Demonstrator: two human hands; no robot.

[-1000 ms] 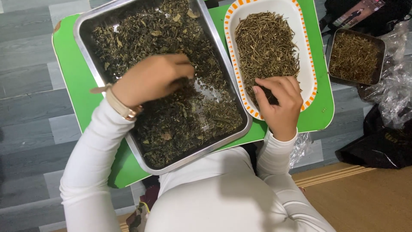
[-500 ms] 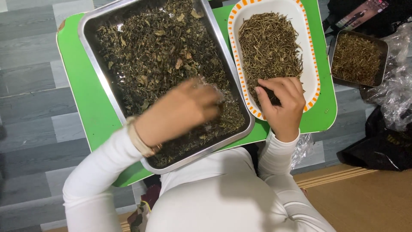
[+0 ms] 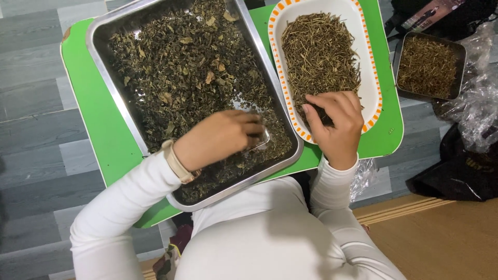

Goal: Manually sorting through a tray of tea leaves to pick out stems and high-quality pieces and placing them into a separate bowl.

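The left hand [image 3: 220, 139] lies palm down in the steel tray [image 3: 111, 85], fingers curled together and pressed into the dried leaves [image 3: 181, 62] at about 5 o'clock in the tray; whether it grips anything underneath I cannot tell. Just past the fingertips a small patch of bare metal shows through. The right hand [image 3: 334, 122] rests at the 6 o'clock end of the white dish [image 3: 371, 88] with the orange dashed rim, fingers pinched narrow around a dark tuft of stems [image 3: 319, 52]. Judging from this, the sorting looks partway: the dish holds a thick heap of stems, a small tray [image 3: 428, 66] at 2 o'clock is filled too, yet most of the steel tray is still covered with mixed leaves
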